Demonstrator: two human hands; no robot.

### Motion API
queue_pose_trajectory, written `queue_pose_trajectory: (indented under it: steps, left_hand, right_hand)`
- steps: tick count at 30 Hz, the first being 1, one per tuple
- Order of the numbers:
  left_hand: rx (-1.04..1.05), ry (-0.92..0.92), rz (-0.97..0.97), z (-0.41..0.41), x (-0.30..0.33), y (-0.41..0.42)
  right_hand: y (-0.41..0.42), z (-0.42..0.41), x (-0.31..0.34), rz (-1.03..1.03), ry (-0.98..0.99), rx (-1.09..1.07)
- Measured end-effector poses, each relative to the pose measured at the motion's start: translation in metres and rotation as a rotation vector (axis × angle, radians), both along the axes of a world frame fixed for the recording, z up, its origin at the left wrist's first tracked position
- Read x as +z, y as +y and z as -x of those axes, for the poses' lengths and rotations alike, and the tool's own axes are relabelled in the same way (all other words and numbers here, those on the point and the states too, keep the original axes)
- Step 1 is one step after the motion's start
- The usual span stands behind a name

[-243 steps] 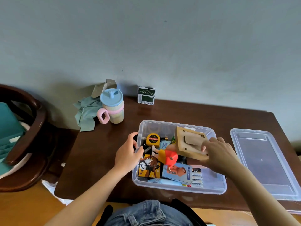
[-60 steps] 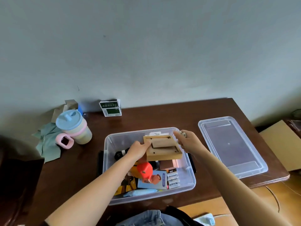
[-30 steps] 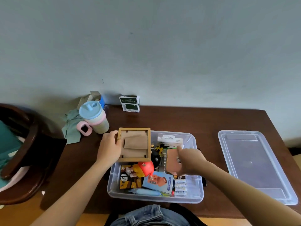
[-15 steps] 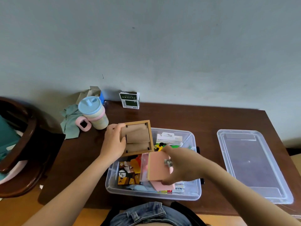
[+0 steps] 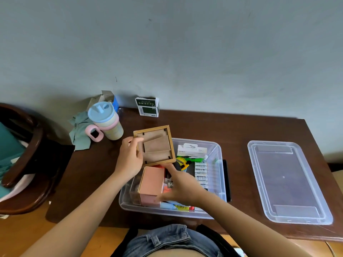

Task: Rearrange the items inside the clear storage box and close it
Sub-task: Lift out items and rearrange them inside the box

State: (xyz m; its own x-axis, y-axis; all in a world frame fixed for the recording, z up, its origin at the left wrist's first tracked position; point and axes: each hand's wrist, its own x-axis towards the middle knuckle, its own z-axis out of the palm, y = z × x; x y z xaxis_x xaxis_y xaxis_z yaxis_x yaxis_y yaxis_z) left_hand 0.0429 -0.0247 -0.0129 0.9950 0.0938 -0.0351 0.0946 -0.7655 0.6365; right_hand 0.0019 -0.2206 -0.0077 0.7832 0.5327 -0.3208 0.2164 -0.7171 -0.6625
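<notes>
The left hand (image 5: pixel 130 160) grips the wooden frame (image 5: pixel 154 144) above the box (image 5: pixel 220 175)'s upper-left corner, while the right hand (image 5: pixel 182 188) clasps the pink block (image 5: pixel 151 183) standing lengthwise below it.

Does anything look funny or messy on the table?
Nothing is spilled or broken. The box's lid lies off to the right, and a crumpled green cloth sits behind the cup.
</notes>
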Motion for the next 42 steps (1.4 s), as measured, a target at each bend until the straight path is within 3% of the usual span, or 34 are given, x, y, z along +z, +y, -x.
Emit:
queue_pose_trajectory:
  steps: [3, 5, 9, 18, 22, 32, 42]
  left_hand:
    - [0.011, -0.013, -0.020, 0.002, -0.003, -0.002]
    - [0.024, -0.031, -0.036, 0.004, -0.006, -0.004]
    - [0.044, -0.048, -0.078, 0.008, -0.013, -0.007]
    - [0.056, -0.096, -0.126, 0.014, -0.020, -0.009]
    - [0.066, -0.104, -0.130, 0.015, -0.020, -0.009]
    - [0.073, -0.077, -0.158, 0.016, -0.023, -0.009]
    - [0.076, -0.068, -0.153, 0.017, -0.024, -0.009]
  right_hand:
    - [-0.027, -0.011, 0.006, -0.079, 0.070, -0.177]
    - [-0.053, -0.025, 0.005, 0.109, 0.064, -0.247]
    - [-0.071, -0.043, -0.010, 0.679, -0.105, -0.007]
    - [-0.048, -0.063, -0.066, 1.172, -0.265, 0.312]
    - [-0.050, -0.061, -0.077, 1.231, -0.359, 0.378]
    - [-0.053, -0.066, -0.069, 1.236, -0.366, 0.387]
    - [-0.054, -0.067, -0.062, 0.975, -0.314, 0.135]
